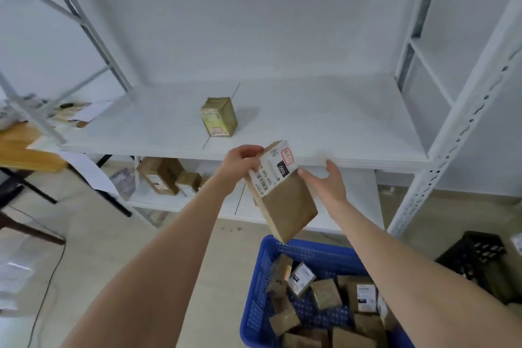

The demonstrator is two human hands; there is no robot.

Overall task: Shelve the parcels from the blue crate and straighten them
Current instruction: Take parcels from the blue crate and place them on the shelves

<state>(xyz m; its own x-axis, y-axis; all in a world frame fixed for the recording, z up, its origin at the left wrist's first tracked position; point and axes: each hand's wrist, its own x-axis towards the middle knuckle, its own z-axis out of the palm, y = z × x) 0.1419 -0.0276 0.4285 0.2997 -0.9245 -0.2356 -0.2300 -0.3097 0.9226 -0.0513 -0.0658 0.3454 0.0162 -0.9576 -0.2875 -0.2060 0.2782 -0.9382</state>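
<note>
My left hand (241, 164) grips the top left edge of a flat brown cardboard parcel (285, 206) with a white shipping label, held tilted in the air just below the front edge of the white shelf (324, 127). My right hand (329, 181) is open, its fingers touching the parcel's right side. One small olive-brown parcel (219, 116) stands upright on the shelf, near its middle. Below my arms, the blue crate (268, 268) holds several small brown parcels.
The white metal rack has an upright post (457, 121) at the right. Its lower shelf holds several cardboard boxes (161, 175) at the left. A wooden table (25, 147) stands at the left, a black crate (477, 257) on the floor at the right.
</note>
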